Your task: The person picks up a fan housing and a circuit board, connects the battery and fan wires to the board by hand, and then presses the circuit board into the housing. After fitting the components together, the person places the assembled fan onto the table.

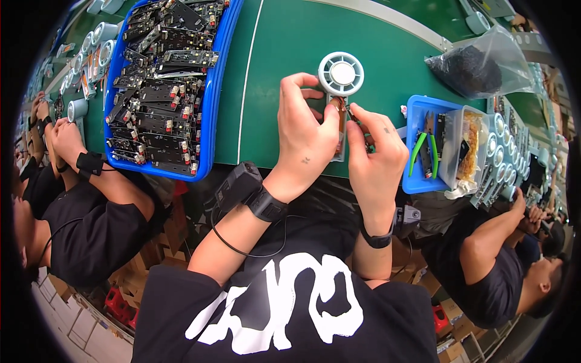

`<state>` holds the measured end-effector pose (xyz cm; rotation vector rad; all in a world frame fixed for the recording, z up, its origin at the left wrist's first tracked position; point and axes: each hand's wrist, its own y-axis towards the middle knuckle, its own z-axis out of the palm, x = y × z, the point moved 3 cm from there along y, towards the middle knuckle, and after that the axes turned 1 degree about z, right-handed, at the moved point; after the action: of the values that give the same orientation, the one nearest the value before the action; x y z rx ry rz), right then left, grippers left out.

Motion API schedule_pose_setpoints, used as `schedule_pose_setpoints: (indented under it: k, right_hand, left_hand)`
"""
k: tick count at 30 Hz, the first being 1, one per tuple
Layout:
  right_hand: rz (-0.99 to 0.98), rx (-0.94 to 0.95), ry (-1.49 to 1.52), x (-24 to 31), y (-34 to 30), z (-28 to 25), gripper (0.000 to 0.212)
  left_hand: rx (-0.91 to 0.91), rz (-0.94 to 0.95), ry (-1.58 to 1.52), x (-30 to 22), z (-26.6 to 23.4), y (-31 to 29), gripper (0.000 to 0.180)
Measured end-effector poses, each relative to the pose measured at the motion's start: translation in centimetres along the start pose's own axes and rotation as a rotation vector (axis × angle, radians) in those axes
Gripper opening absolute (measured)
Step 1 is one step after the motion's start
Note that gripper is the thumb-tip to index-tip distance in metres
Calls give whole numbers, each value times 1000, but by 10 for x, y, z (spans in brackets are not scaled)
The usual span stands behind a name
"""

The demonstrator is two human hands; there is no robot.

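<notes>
A small handheld fan [342, 74] with a round, pale blue grille head lies on the green table in front of me. Its handle points toward me and is open, showing a brownish inside and thin wires near the neck. My left hand [307, 136] is closed around the handle from the left, thumb against its edge. On the other side, my right hand [380, 145] pinches at something small and dark beside the wires. The fingers cover most of that piece, so its kind is unclear.
A blue tray [209, 115] heaped with black circuit boards stands at left. At right are a blue bin [413, 181] with green-handled pliers [417, 154], a clear tub [454, 145] and a plastic bag [478, 66] of dark material. Co-workers sit both sides among more fans.
</notes>
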<state>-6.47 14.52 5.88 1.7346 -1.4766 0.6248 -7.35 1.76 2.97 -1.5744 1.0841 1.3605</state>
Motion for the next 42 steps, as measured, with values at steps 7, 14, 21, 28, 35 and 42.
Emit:
schedule_pose_setpoints:
  k: [7, 14, 21, 28, 35, 42]
  right_hand:
    - [-24, -44, 6, 0, -3, 4, 23]
    - [-13, -39, 26, -2, -1, 2, 22]
    - [8, -25, 63, -5, -1, 1, 22]
    - [-10, -14, 47, -4, -1, 0, 22]
    - [13, -1, 51, -2, 1, -1, 22]
    - [20, 10, 35, -2, 2, -2, 22]
  left_hand:
    - [-64, 11, -133, 0, 6, 7, 52]
    - [-13, 3, -127, 7, -1, 7, 43]
    - [196, 587, 402, -13, -34, 1, 40]
    - [256, 761, 556, -10, -32, 9, 45]
    - [256, 856, 600, -9, -33, 13, 44]
    - [295, 847, 579, -8, -32, 13, 50]
